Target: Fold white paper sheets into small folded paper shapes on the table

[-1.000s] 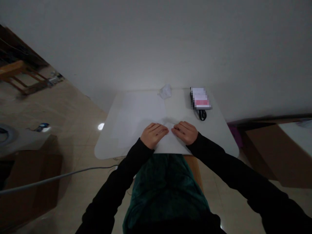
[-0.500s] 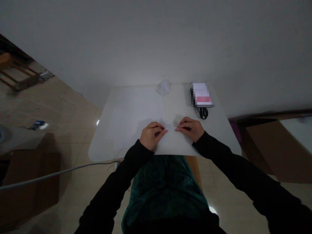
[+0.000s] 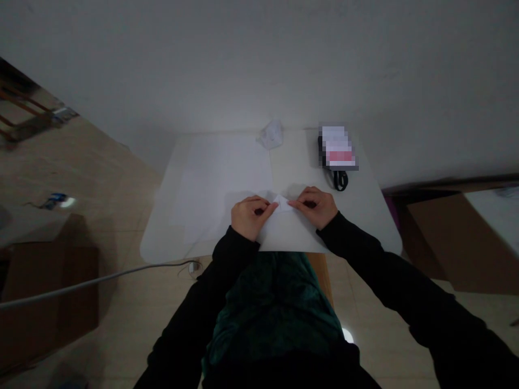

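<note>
My left hand (image 3: 249,217) and right hand (image 3: 314,206) are closed in a pinch on the folded paper (image 3: 290,232), gripping it from either side, with only a narrow gap between the fingertips. A small white peak of the fold shows in that gap and points far; the paper's long axis seems to run near to far. It lies at the near edge of the white tabletop (image 3: 367,216), overhanging my dark green top (image 3: 271,308). Well beyond the hands sit a crumpled tissue (image 3: 271,135) and, further right, a blurred packet (image 3: 337,147) with a black cord (image 3: 340,181) at its near end — neither is in my way. A pale sheet (image 3: 214,183) covers the table's left side.
</note>
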Demonstrator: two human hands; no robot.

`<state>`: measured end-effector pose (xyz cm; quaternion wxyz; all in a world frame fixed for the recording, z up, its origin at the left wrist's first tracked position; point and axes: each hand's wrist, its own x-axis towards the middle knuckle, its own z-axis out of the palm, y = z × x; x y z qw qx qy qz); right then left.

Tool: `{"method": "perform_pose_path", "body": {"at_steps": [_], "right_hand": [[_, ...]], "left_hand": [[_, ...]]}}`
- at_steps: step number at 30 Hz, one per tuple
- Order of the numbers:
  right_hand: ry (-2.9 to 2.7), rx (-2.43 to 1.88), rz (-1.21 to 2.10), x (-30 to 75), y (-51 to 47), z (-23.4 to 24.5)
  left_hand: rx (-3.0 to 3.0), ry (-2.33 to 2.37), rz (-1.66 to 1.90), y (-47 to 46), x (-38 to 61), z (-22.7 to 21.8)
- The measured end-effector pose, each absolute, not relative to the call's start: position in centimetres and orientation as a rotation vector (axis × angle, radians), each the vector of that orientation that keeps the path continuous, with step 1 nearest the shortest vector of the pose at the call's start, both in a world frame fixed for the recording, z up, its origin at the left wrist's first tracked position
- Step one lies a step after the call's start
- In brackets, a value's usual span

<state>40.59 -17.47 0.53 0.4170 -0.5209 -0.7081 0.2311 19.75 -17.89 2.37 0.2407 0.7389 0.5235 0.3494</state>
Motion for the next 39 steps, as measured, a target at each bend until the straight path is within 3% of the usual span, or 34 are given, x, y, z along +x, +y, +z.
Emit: {"method": "perform_pose_path", "body": {"at_steps": [16, 24, 39], "right_hand": [[-1.857, -1.616, 0.464, 39.7, -17.6, 1.0], [-1.855, -1.629, 0.470, 39.5, -17.6, 1.3], [-1.866, -1.594, 0.481, 39.5, -17.3, 1.0]], "left_hand": [[2.112, 1.682, 0.807, -18.0, 20.0, 2.3], [2.524, 1.471, 0.647, -18.6, 20.6, 3.1], [2.184, 1.519, 0.751, -18.3, 21.1, 3.0]]}}
